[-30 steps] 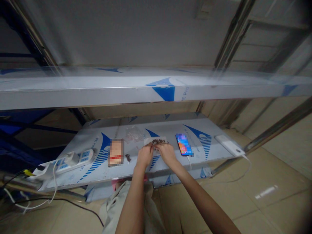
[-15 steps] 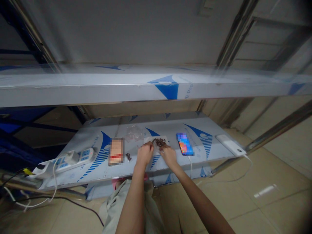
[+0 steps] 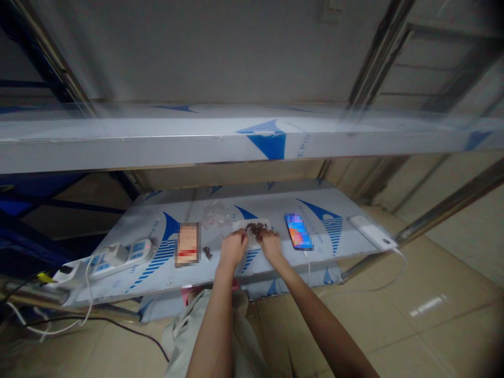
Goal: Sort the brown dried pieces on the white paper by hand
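A heap of small dark brown pieces [image 3: 256, 228] lies on a white sheet [image 3: 264, 222] on the film-covered shelf; the kind of piece is too small to tell. At the heap's near left edge is my left hand [image 3: 235, 247], fingers curled together. Something clear, perhaps plastic, shows faintly by its fingertips. My right hand [image 3: 271, 245] reaches the near right side of the heap, thumb and forefinger drawn in at the pieces, another finger sticking out to the right. What either hand pinches is hidden. Left of my hands lies a small brown cluster [image 3: 207, 253], seemingly in clear plastic.
Clear plastic bags [image 3: 216, 214] lie behind. A blurred tan-and-red pack [image 3: 188, 244] is at left, a lit phone [image 3: 298, 231] with a cable at right. Power strips [image 3: 137, 253] and a white device [image 3: 372, 233] sit at the ends. An upper shelf [image 3: 177, 149] crosses ahead.
My right hand has shifted slightly left and up against the heap, and one finger now sticks out to the right. My left hand stays nearly in place.
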{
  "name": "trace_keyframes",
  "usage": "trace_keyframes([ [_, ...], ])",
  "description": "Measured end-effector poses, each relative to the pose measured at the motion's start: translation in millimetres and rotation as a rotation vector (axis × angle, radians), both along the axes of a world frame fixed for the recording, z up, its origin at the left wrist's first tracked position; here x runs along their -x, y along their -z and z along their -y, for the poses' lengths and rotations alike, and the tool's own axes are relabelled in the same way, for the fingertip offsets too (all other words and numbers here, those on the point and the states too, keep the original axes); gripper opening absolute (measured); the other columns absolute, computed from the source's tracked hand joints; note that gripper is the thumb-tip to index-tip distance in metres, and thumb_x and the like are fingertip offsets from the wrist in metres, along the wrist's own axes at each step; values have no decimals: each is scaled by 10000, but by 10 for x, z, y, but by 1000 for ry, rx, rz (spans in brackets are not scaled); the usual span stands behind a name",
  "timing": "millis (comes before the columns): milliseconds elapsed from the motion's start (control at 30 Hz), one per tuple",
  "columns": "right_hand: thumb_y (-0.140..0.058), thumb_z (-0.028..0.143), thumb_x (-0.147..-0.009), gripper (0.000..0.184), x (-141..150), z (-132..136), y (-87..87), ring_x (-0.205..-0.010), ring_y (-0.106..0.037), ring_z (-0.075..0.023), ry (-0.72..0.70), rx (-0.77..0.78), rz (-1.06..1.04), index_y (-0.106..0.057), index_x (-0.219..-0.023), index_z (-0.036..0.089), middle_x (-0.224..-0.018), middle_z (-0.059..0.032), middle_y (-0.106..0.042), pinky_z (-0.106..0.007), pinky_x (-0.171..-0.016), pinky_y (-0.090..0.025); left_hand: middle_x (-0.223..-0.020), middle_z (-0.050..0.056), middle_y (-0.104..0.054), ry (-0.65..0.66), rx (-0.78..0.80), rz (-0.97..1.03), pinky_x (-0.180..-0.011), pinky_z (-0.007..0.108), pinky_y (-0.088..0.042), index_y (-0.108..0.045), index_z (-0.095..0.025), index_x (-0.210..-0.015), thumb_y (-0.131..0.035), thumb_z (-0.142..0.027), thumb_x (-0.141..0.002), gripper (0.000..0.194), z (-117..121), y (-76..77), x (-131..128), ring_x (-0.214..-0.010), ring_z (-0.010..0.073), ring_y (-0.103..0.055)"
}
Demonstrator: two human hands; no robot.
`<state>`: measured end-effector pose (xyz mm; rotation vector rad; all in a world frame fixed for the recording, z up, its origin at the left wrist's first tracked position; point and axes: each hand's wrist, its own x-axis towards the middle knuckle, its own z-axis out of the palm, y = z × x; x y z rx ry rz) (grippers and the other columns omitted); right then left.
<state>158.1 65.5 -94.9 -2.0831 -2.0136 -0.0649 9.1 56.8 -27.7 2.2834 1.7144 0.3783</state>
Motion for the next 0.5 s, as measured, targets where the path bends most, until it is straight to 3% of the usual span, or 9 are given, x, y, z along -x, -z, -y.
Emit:
trace_keyframes([
  [233, -523, 215, -719, 118, -29, -72, 36, -887, -516, -218, -44, -76, -79, -614, -715, 141, -814, -101, -629, -325, -784, -324, -820, 59, -618, 17, -47, -18, -662, 240, -373, -531, -179, -866, -305, -283, -847, 250, -24, 66, 15, -774, 165, -575],
  [400, -513, 274, -714, 166, -102, -110, -158, -698, -562, -147, -10, -154, -554, -632, -708, 157, -732, -45, -652, -236, -660, -397, -839, 64, -619, 13, -23, -29, -692, 243, -376, -532, -177, -875, -307, -275, -847, 248, -20, 63, 20, -797, 163, -574],
  [500, -533, 288, -693, 173, -88, -63, -335, -613, -555, -129, -102, -128, -705, -640, -704, 153, -704, -33, -656, -213, -577, -404, -853, 68, -616, 33, -15, -33, -689, 247, -383, -527, -178, -894, -299, -278, -850, 253, -20, 49, -4, -811, 170, -576],
])
